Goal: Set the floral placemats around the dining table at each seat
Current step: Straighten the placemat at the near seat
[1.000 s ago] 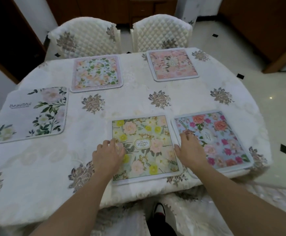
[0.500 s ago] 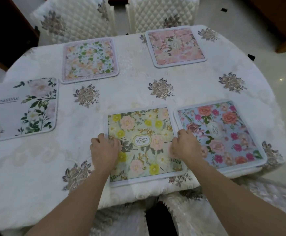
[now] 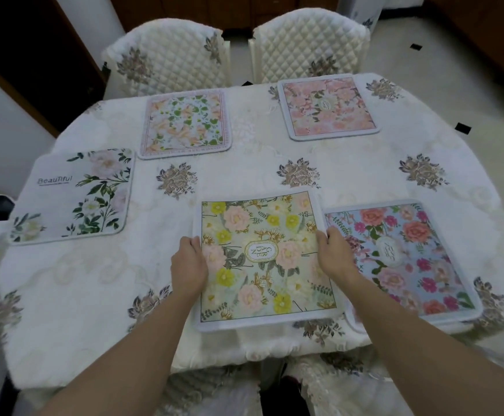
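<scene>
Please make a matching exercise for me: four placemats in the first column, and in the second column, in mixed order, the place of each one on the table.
Column one
1. yellow-flowered placemat
2. blue placemat
3. pink placemat
4. white "Beautiful" placemat

Column two
a. far side, in front of the right chair
b. left end of the table
c. near edge, held by the left hand and the right hand
d. near side, at the right

Pairs: 1-c, 2-d, 3-a, 4-b

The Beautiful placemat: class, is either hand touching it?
No: the Beautiful placemat lies untouched at the table's left, while the left hand and right hand grip the yellow placemat.
</scene>
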`<state>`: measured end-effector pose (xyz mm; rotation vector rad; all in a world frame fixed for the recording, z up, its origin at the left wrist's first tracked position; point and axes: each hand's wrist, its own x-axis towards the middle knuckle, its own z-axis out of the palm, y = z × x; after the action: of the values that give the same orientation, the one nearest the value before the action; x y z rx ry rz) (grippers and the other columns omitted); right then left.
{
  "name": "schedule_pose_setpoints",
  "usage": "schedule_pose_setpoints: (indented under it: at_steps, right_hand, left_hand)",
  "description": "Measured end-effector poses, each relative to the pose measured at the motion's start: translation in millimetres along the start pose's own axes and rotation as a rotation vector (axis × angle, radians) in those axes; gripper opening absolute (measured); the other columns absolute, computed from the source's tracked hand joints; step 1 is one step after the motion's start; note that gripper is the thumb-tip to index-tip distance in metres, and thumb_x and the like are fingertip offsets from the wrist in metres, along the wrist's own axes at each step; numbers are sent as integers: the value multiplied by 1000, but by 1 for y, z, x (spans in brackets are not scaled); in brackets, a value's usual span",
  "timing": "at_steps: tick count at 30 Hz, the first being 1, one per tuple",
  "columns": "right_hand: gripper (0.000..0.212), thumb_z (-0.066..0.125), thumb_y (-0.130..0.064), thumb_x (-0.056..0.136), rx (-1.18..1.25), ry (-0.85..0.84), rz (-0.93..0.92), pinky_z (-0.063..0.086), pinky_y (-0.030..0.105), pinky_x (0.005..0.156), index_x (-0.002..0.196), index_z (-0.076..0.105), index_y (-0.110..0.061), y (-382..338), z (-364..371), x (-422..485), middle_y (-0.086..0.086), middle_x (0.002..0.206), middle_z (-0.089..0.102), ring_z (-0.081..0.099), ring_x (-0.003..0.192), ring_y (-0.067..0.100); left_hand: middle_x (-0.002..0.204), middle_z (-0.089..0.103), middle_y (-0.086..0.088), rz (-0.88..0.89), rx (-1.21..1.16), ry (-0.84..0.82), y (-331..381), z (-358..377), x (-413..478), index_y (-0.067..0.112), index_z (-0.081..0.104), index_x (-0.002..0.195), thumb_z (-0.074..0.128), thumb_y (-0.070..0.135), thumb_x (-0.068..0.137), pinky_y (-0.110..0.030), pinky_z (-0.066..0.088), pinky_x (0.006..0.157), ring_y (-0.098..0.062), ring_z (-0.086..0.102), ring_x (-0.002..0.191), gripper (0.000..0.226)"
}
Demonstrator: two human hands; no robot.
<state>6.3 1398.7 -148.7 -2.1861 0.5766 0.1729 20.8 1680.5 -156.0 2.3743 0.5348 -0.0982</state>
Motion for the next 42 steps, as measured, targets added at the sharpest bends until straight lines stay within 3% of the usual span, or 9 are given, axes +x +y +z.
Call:
schedule_pose_setpoints:
  at_steps: [9,15,22,27,42]
  right_hand:
    - [30,39,-35,102,88,123,-163,39,35,61,95,53,-9,-55,-48,-9,4,80,57,54,73,22]
    - [31,37,-36,102,38,118,-215,38,35,65,98,51,-9,-69,-49,-16,5,85,57,52,79,24]
    - [33,38,-37,102,46,10,-271,34,35,58,94,51,-7,-79,-8,-38,4,78,54,51,72,23]
    - [33,38,-39,101,43,-23,-279,37,35,66,94,52,-9,-95,26,-63,4,82,55,53,80,27]
    - [32,35,-39,102,-53,126,-198,38,36,60,95,50,-11,-119,116,-121,6,82,57,54,75,27]
  left_hand:
    - [75,54,-7,110,-114,65,43,-56,-2,8,47,86,31,34,104,-35,30,55,-25,51,69,35]
    - [70,51,-6,114,-137,122,47,-84,-16,8,44,82,32,33,104,-32,29,51,-23,48,64,36]
    - [70,50,-3,40,-141,206,7,-124,-46,8,46,85,31,34,104,-32,30,51,-18,48,62,36]
    - [71,50,-3,8,-108,231,-31,-152,-47,10,45,83,31,34,104,-31,29,51,-17,48,64,35]
    - [71,54,-3,98,-172,73,-123,-188,17,9,48,85,32,35,104,-34,32,53,-23,51,65,36]
